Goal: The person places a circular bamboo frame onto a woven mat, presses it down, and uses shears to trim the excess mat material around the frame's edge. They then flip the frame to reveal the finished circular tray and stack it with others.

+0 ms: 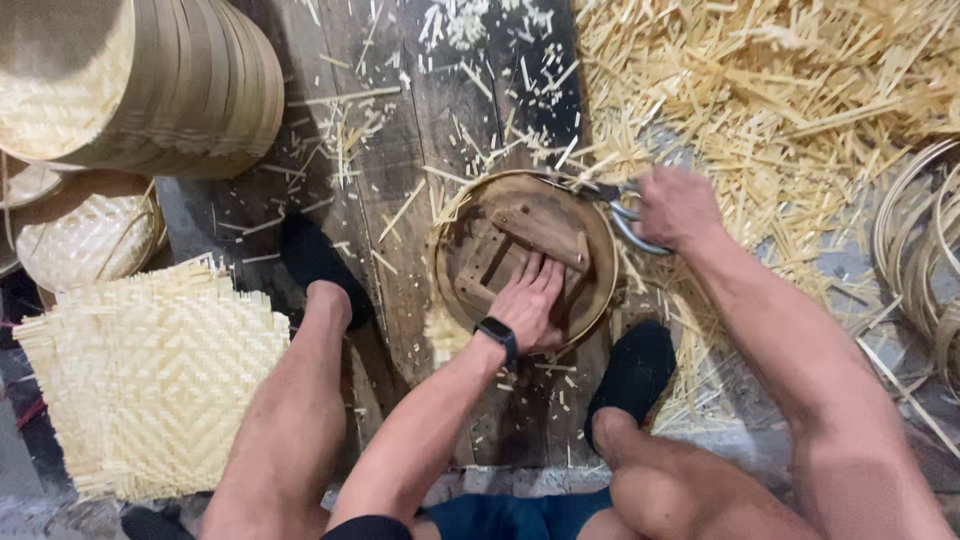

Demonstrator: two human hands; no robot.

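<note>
A round wooden form [500, 225] with a bamboo rim lies flat on the dark plank floor between my feet. My left hand [530, 300], with a black watch on the wrist, presses palm-down on its near right part. My right hand [678, 208] grips metal scissors [618, 205] whose blades reach the form's far right rim. Woven bamboo edging sticks out along the form's left side [440, 330].
Stacked round bamboo baskets [150, 80] stand at top left, a woven basket [90, 235] below them. Flat woven bamboo mats [150, 380] lie at left. A heap of bamboo trimmings [780, 90] covers the upper right. Bamboo hoops [920, 250] lie at far right. My feet wear black shoes [630, 375].
</note>
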